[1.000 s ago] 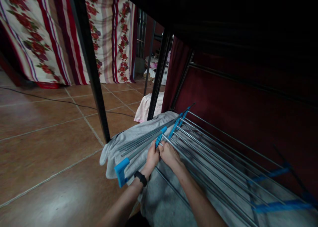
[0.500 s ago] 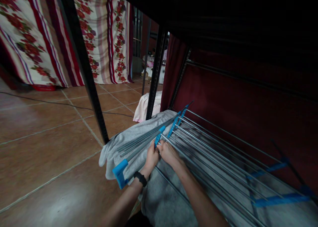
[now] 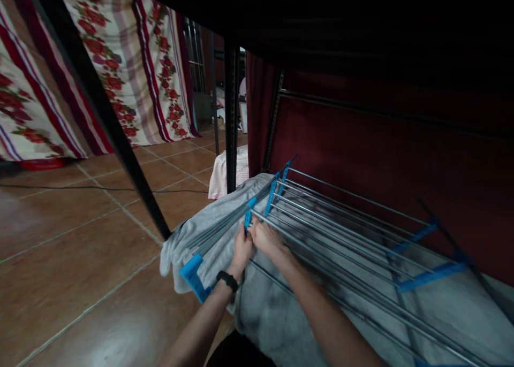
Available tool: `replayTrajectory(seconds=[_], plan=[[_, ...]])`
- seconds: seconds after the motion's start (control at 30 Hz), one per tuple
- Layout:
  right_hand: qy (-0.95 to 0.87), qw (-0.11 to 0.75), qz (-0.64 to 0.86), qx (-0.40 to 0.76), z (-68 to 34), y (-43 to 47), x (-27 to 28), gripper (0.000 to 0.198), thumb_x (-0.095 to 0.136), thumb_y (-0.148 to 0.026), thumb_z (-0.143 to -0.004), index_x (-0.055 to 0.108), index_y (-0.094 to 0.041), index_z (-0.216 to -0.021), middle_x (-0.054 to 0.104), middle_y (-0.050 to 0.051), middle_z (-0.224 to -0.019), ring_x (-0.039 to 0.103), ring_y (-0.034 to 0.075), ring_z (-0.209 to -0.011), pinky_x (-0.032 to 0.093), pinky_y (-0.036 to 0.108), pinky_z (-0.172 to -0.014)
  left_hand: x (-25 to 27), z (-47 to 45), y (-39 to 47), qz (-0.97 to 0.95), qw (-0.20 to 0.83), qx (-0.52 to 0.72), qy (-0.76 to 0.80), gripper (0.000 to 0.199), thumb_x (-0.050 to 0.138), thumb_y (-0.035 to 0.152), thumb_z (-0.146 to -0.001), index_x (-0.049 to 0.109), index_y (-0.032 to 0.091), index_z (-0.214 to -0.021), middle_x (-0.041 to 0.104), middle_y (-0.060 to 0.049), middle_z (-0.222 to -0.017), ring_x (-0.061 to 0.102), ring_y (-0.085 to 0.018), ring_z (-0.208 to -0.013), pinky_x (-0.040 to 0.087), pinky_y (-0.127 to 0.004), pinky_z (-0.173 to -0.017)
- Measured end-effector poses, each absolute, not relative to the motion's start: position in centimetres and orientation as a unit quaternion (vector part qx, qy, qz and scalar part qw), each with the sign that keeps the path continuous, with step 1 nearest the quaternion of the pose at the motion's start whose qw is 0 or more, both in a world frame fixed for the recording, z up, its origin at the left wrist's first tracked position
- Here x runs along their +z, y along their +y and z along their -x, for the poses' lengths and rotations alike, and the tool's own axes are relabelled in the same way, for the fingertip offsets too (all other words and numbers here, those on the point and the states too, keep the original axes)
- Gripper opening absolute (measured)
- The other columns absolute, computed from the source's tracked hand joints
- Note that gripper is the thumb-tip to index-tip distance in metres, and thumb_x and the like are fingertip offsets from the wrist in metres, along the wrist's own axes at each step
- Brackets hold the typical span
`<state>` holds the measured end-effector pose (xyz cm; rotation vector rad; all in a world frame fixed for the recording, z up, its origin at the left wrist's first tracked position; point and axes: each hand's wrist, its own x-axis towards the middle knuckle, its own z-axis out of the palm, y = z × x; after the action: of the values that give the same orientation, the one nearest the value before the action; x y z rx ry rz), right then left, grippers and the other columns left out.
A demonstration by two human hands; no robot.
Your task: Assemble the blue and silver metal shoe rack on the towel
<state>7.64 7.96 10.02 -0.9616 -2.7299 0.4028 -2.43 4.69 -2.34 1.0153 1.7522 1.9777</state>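
A drying rack of thin grey metal rods with blue plastic joints lies across a grey blanket. At one of its blue joints, my left hand is closed, with the thumb against the plastic. My right hand is right beside it, its fingers curled around the rack at the end of a rod; the fingertips are partly hidden. A blue corner piece of the rack sticks out to the left of my left wrist, which wears a black band.
Black metal posts and a dark surface overhead frame the space. A dark red cloth hangs behind the rack. To the left are a tiled floor, a dark cable and a flowered curtain. A pale striped cloth lies beyond a post.
My view has turned slightly to the right, so the scene sits further left. Both hands stay at the same blue joint of the rack, with little visible movement.
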Motion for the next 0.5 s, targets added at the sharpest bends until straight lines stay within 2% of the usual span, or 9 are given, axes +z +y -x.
replayTrajectory(seconds=[0.07,0.17,0.23,0.3,0.4,0.5], plan=[[-0.934,0.144,0.309,0.102,-9.0,7.1,9.8,0.050,0.052,-0.028,-0.104,0.048,-0.013,-0.152,0.072,0.017,-0.128,0.069,0.027,-0.116,0.053,0.037,-0.097,-2.3,2.4,4.2,-0.354,0.159,0.688,0.613,0.047,0.055,0.023,-0.082,0.063,0.018,-0.128,0.071,-0.012,-0.129,0.065,-0.026,-0.123,0.046,-0.047,-0.115],[-0.924,0.255,0.276,0.066,-12.8,5.0,7.8,0.051,0.049,-0.021,-0.102,0.047,-0.015,-0.153,0.059,0.017,-0.149,0.056,0.028,-0.136,0.048,0.043,-0.111,-2.8,2.1,3.0,-0.345,0.145,0.692,0.617,0.063,0.056,0.021,-0.080,0.055,0.021,-0.142,0.058,-0.011,-0.151,0.050,-0.025,-0.144,0.033,-0.045,-0.126],[-0.909,0.317,0.260,0.080,-16.3,3.2,5.1,0.048,0.042,-0.013,-0.101,0.054,-0.019,-0.147,0.062,0.013,-0.144,0.055,0.025,-0.137,0.046,0.044,-0.114,-3.4,1.8,2.2,-0.342,0.134,0.694,0.619,0.068,0.055,0.019,-0.079,0.051,0.020,-0.148,0.051,-0.011,-0.158,0.045,-0.024,-0.148,0.031,-0.043,-0.128],[-0.879,0.357,0.288,0.127,-20.2,1.6,1.6,0.044,0.040,-0.013,-0.100,0.063,-0.024,-0.136,0.068,0.009,-0.133,0.062,0.022,-0.126,0.049,0.043,-0.110,-3.9,1.6,1.6,-0.336,0.134,0.687,0.630,0.069,0.054,0.017,-0.079,0.050,0.020,-0.147,0.052,-0.012,-0.156,0.048,-0.024,-0.146,0.033,-0.044,-0.127],[-0.768,0.426,0.423,0.221,-26.2,-0.2,-3.5,0.035,0.041,-0.022,-0.100,0.068,-0.024,-0.122,0.072,0.010,-0.120,0.067,0.024,-0.114,0.055,0.043,-0.100,-4.4,1.2,0.8,-0.320,0.124,0.670,0.658,0.064,0.054,0.016,-0.079,0.051,0.021,-0.143,0.059,-0.014,-0.146,0.055,-0.025,-0.137,0.040,-0.047,-0.122],[-0.648,0.463,0.541,0.270,-31.2,-1.6,-6.4,0.030,0.045,-0.032,-0.096,0.070,-0.025,-0.110,0.074,0.011,-0.112,0.069,0.027,-0.106,0.056,0.046,-0.095,-4.5,-0.2,-0.6,-0.334,0.062,0.631,0.697,0.051,0.052,0.022,-0.087,0.052,0.018,-0.138,0.060,-0.016,-0.136,0.058,-0.027,-0.129,0.048,-0.049,-0.114]])
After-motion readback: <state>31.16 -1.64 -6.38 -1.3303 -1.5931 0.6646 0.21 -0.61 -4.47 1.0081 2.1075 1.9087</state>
